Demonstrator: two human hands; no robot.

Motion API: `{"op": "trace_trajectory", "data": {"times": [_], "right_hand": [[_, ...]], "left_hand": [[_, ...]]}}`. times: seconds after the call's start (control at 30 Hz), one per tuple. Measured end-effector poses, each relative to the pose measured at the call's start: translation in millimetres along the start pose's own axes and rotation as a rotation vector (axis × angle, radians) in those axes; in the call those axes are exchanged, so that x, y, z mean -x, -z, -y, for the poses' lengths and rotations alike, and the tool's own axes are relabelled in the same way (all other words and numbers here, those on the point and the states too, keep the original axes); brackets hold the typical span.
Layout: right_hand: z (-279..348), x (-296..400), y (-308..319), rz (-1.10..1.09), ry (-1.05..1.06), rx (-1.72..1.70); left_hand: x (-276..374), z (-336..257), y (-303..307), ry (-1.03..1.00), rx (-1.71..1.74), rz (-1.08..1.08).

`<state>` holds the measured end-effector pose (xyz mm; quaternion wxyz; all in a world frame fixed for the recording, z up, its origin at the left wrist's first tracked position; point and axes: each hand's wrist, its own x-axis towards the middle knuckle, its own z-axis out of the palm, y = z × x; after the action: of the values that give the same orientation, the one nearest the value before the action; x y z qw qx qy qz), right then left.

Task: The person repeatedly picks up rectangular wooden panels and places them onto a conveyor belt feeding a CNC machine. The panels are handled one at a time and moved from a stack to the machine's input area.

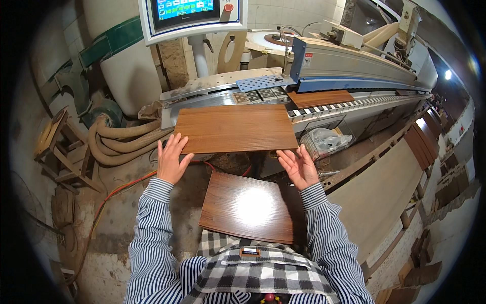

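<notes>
A brown wood-grain panel (235, 128) lies level in front of me, its far edge by the infeed of an edge-banding machine (326, 62). At its near left corner is my left hand (172, 157), fingers spread along the edge. My right hand (298, 165) is at the near right corner, palm up, fingertips touching or just under the edge; whether either hand bears the panel's weight cannot be told. Another wood-grain panel (228, 205) with a bright glare lies below, close to my apron. A further brown panel (322, 98) sits on the machine's roller track (322, 111).
A control screen with a red button (228, 7) stands above. Ribbed hoses (125, 133) and a wooden stool (64, 148) are at left. A wire basket (328, 138) holding plastic hangs at right, near a long board (379, 193) with stacked panels (421, 144).
</notes>
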<state>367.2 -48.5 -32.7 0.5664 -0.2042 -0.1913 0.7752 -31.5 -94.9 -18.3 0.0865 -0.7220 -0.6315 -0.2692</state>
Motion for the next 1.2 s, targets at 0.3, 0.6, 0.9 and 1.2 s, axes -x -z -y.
{"op": "trace_trajectory", "data": {"times": [0.3, 0.6, 0.9, 1.2], "right_hand": [[-2.5, 122.5, 38.2, -0.354, 0.366, 0.865], [-62.0, 210.9, 105.4, -0.657, 0.447, 1.785], [-45.3, 187.1, 106.8, -0.818, 0.450, 1.920], [-29.0, 187.0, 109.8, -0.671, 0.332, 1.037]], "left_hand": [[-57.7, -8.6, -14.6, 0.260, 0.008, 0.000], [-86.0, 11.8, -24.4, 0.249, 0.032, 0.046], [-77.3, 7.4, -33.7, 0.359, -0.013, 0.093], [-77.3, 7.1, -33.7, 0.396, 0.007, 0.122]]}}
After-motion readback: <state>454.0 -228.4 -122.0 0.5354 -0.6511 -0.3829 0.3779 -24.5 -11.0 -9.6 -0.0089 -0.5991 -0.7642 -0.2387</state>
